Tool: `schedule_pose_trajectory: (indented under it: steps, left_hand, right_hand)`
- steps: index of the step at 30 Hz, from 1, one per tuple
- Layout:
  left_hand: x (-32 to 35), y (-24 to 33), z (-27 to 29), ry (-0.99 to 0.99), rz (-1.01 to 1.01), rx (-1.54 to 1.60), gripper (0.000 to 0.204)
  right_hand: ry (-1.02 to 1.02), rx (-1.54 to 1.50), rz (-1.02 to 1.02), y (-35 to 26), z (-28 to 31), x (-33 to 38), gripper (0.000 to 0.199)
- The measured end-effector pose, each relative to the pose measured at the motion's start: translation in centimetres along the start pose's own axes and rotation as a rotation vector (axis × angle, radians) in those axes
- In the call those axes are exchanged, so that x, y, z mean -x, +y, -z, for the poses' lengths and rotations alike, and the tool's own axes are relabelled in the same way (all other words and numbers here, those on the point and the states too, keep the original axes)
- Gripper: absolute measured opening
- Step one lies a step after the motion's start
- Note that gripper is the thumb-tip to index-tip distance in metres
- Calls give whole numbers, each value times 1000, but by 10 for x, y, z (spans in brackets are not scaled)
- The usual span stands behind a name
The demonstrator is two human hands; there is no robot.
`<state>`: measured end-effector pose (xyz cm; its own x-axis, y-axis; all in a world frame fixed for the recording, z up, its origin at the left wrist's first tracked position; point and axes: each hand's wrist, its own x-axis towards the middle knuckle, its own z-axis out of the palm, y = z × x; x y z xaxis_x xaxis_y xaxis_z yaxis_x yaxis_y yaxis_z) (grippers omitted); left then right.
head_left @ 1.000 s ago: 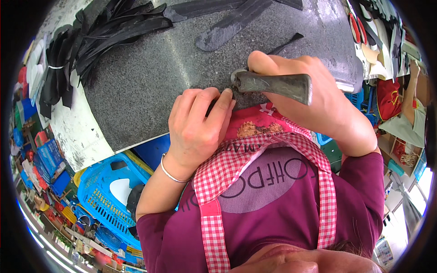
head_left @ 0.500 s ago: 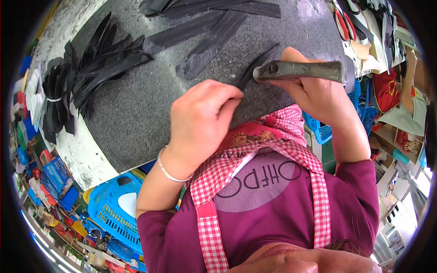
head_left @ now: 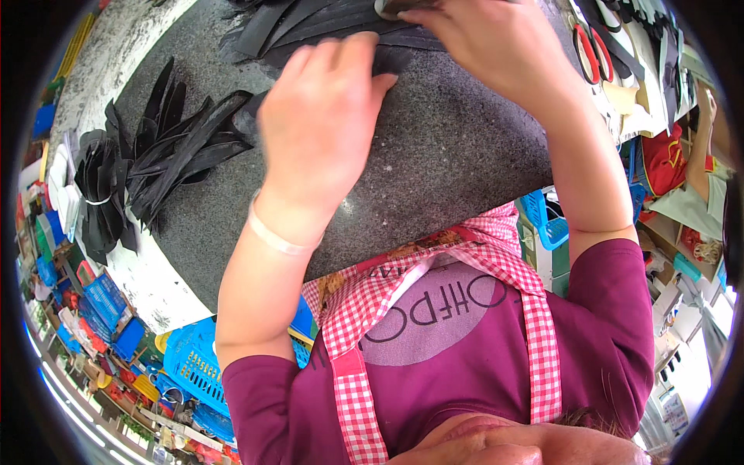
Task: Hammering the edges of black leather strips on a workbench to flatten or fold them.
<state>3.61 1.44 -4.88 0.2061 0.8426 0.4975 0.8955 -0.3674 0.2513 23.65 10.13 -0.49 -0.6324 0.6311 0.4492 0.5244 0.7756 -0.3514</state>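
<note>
Dark board point(head_left: 434, 170) is bearing black strips point(head_left: 310, 23); over board, our right hand point(head_left: 504, 50) is clutching tool point(head_left: 390, 8), left hand point(head_left: 318, 116) holding what, we can't tell; hasty sweep risking scattering strips.

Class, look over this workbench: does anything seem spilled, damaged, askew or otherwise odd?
Nothing looks plainly spilled or broken. The white surface at upper left carries dark smudges, which stand out against it. The black strips at left splay at mixed angles, looking untidy beside the bundle with a white band.
</note>
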Motion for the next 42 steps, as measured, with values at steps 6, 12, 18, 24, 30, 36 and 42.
schedule_pose_trajectory:
  steps: [6,12,18,24,30,36,42]
  left_hand:
    - [3,-9,2,-130,166,415,23]
    - [41,13,29,-463,209,553,36]
    - [50,20,16,-303,110,473,34]
    - [58,12,5,-212,13,528,31]
    - [57,17,7,-153,-212,278,35]
    - [54,19,7,-130,-341,168,25]
    - [56,5,8,-170,-169,448,30]
  right_hand:
    - [-182,161,-254,-3,-12,-3,21]
    - [-159,224,-210,3,-7,10,20]
    - [-366,25,-203,-45,31,83,22]
    - [-341,-12,-274,-59,22,105,25]
    - [-280,-28,-219,-55,21,109,21]
    - [-246,22,-247,-57,32,89,21]
    - [-347,77,-223,-53,24,96,21]
